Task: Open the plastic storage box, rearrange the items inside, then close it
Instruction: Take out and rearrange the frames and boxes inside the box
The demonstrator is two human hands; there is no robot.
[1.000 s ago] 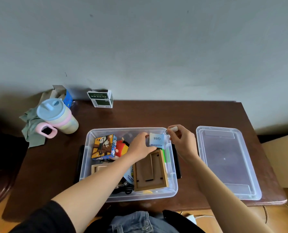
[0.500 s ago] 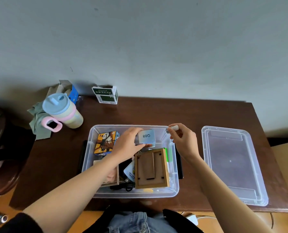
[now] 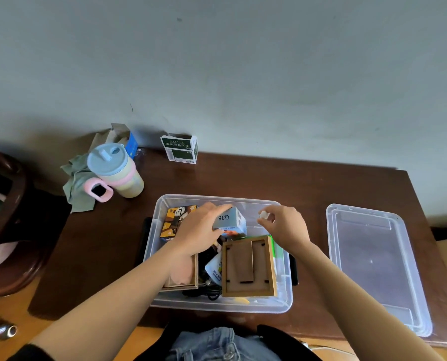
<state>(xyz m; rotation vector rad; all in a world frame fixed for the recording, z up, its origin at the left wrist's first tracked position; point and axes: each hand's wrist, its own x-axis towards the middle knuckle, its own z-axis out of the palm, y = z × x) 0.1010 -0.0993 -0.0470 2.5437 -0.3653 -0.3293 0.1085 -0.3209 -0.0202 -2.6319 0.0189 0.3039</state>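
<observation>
The clear plastic storage box (image 3: 286, 299) stands open on the brown table, its lid (image 3: 373, 267) lying flat to the right. My left hand (image 3: 199, 230) grips a small pale-blue box marked Q88 (image 3: 230, 220) over the box's far middle. My right hand (image 3: 286, 229) pinches a small white object (image 3: 263, 214) near the far right corner. Inside lie a wooden frame (image 3: 247, 267) face down, a picture cube (image 3: 176, 221) at the far left, a second wooden frame (image 3: 183, 276) partly under my left forearm, a white pouch (image 3: 214, 268) and black cables.
A pastel cup with a blue lid and pink handle (image 3: 115, 174) stands at the table's back left on a grey cloth (image 3: 77, 183). A green-and-white carton (image 3: 182, 148) stands against the wall. A dark wooden chair (image 3: 6, 217) is at the left.
My left hand carried the Q88 box leftward from the far right corner to the box's far middle and tilted it. The right hand stayed near the far right corner, pinching the white object.
</observation>
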